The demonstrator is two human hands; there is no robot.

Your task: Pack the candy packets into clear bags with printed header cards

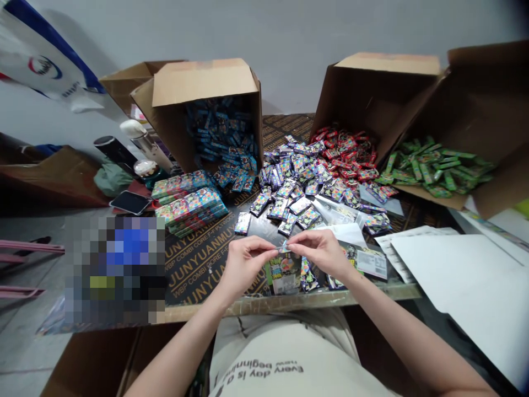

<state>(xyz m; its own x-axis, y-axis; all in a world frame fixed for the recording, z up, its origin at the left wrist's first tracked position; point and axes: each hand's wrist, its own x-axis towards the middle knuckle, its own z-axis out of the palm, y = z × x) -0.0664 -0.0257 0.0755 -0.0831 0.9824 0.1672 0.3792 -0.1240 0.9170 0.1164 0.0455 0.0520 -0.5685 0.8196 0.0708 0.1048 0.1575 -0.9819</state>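
Observation:
My left hand (248, 264) and my right hand (324, 252) meet over the front of the table, thumbs and forefingers pinched together. Between the fingertips is a small thin bluish-white piece (283, 246), mostly covered, so its kind is unclear. Under the hands lies a flat, dark printed wrapper (285, 275) with bright lettering. A small purple-and-black packet (308, 275) rests beside it, close to the table edge. Just beyond the fingers spreads a loose heap of similar purple packets (285, 171), a single one (242, 223) lying apart at its left.
Tipped cardboard boxes spill blue packets (227, 135), red packets (347, 151) and green packets (438, 165). Stacked colourful packs (190, 207), a phone (130, 202) and bottles (115, 154) stand left. White sheets (463, 275) overlap the right edge. A blurred patch (115, 270) covers the left corner.

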